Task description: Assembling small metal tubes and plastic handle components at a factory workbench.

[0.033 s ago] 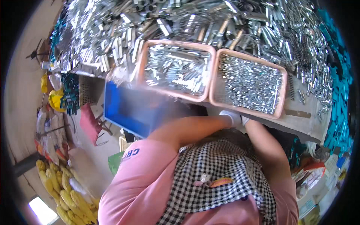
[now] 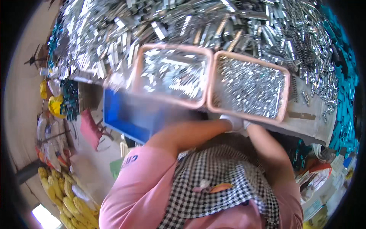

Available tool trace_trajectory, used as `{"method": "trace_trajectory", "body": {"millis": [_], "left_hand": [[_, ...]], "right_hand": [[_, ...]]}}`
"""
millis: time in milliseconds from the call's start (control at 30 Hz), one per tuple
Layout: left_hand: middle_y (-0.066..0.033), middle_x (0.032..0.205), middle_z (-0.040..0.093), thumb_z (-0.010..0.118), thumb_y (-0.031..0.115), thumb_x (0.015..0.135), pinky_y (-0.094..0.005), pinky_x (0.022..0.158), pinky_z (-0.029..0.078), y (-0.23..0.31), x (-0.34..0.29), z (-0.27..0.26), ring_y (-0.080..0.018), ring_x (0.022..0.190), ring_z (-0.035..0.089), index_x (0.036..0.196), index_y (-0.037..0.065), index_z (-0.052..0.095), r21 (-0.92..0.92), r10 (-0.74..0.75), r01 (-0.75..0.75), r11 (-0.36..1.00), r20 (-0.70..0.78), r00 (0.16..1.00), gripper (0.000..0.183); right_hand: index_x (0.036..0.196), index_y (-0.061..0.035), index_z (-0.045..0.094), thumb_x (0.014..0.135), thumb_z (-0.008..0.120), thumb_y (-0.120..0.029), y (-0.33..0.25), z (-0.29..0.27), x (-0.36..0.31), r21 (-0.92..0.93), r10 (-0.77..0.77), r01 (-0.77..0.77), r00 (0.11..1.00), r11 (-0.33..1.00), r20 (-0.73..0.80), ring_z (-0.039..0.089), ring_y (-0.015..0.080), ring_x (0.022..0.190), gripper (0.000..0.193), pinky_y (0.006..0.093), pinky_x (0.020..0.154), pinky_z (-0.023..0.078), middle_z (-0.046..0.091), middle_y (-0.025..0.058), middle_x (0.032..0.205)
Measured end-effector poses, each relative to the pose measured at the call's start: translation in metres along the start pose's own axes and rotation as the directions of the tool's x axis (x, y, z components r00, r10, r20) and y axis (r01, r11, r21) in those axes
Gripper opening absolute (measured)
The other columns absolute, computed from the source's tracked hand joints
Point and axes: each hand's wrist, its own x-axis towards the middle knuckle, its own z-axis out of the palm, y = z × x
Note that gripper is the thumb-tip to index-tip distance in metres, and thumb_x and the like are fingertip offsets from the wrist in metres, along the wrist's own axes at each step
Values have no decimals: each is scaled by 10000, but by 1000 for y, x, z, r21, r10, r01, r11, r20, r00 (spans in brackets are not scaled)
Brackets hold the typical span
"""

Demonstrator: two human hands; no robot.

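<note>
My left hand (image 2: pixel 232 123), in a white glove, is at the table's front edge, just below the right-hand pink tray (image 2: pixel 252 116). Close beside it, my right hand (image 2: pixel 247 124) shows only a small patch of white glove at the wrist. The fingers of both hands are hidden at the edge, so whatever they may hold cannot be seen. Small shiny metal pieces (image 2: pixel 249 84) fill the right-hand tray. Flat and tubular metal pieces (image 2: pixel 173 72) lie in the left-hand pink tray (image 2: pixel 136 70).
Loose metal tubes and strips (image 2: pixel 160 30) are heaped behind the trays. Springs (image 2: pixel 305 49) lie at the right, with teal parts (image 2: pixel 345 110) along the far right edge. Below the table's left part is a blue bin (image 2: pixel 126 128). A pink stool seat (image 2: pixel 90 129) and yellow bundles (image 2: pixel 74 194) are at left.
The trays and table sit slightly farther left in the picture, with some blur. Both hands appear a little lower and to the left, still close together at the table edge.
</note>
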Motion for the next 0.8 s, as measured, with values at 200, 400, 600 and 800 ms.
{"method": "trace_trajectory", "body": {"millis": [200,400,600,800], "left_hand": [[-129,1391,542,392,330,997,-394,1042,422,24,-17,-6,-256,1240,555,1315,115,577,-89,12,-9,996,27,1000,426],[-173,1283,618,492,310,940,-447,1025,436,-1,22,15,-366,1204,568,1237,63,626,41,125,-122,992,-73,989,409],[-164,1303,610,542,296,917,-441,1022,439,0,26,0,-366,1204,567,1263,51,598,185,149,-145,972,-11,989,428],[-134,1290,594,690,286,841,-381,983,469,-49,39,44,-262,1149,586,1281,13,540,-295,265,-333,896,-245,932,539]], "right_hand": [[1381,-40,503,908,606,-368,-39,33,31,30,107,-106,993,994,-55,453,273,1313,585,392,1071,379,452,218,1449],[1377,-43,508,899,612,-379,-27,21,4,31,123,-120,983,992,-138,462,274,1308,594,392,1063,388,458,225,1444],[1374,-46,513,890,618,-389,-40,11,31,124,287,-263,919,957,-270,471,276,1303,602,392,1056,398,464,231,1438],[1370,-49,518,881,624,-400,-39,17,9,121,318,-296,838,948,-443,479,277,1299,611,392,1048,408,470,237,1433]]}}
